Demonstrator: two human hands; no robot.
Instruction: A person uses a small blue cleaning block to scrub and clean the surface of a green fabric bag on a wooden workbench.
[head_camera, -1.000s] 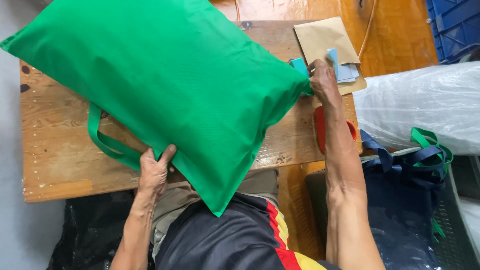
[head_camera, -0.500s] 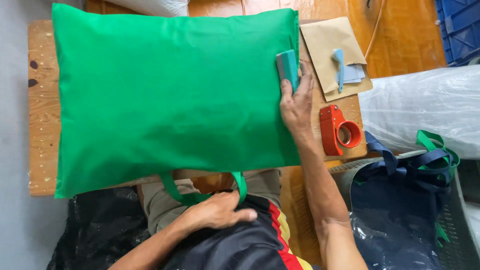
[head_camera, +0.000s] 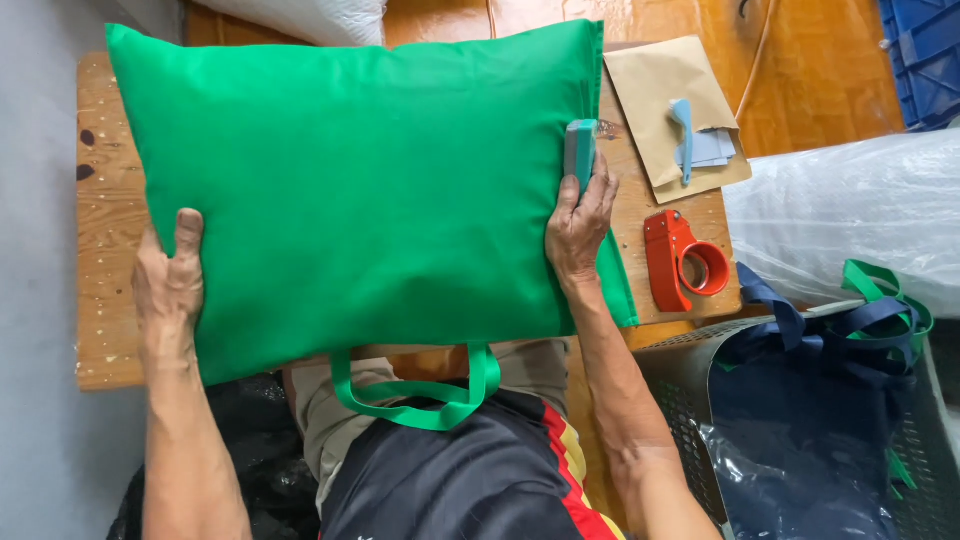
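Observation:
A big stuffed green fabric bag (head_camera: 360, 180) lies flat across the wooden table (head_camera: 100, 300), its looped handle (head_camera: 415, 395) hanging over the near edge toward my lap. My left hand (head_camera: 170, 280) presses flat against the bag's left side, fingers together. My right hand (head_camera: 580, 225) rests on the bag's right edge and grips a small teal block-shaped tool (head_camera: 579, 152) held against the fabric.
A red tape dispenser (head_camera: 680, 258) lies on the table right of the bag. Behind it sit brown envelopes (head_camera: 665, 90) with a pale blue tool (head_camera: 684, 130) on top. A basket with navy and green bags (head_camera: 830, 400) stands at the right, next to a clear plastic sack (head_camera: 850, 210).
The bag went from tilted in the air to lying flat on the table. My left hand moved from the handle by my lap to the bag's left side. My right hand slid to the right edge.

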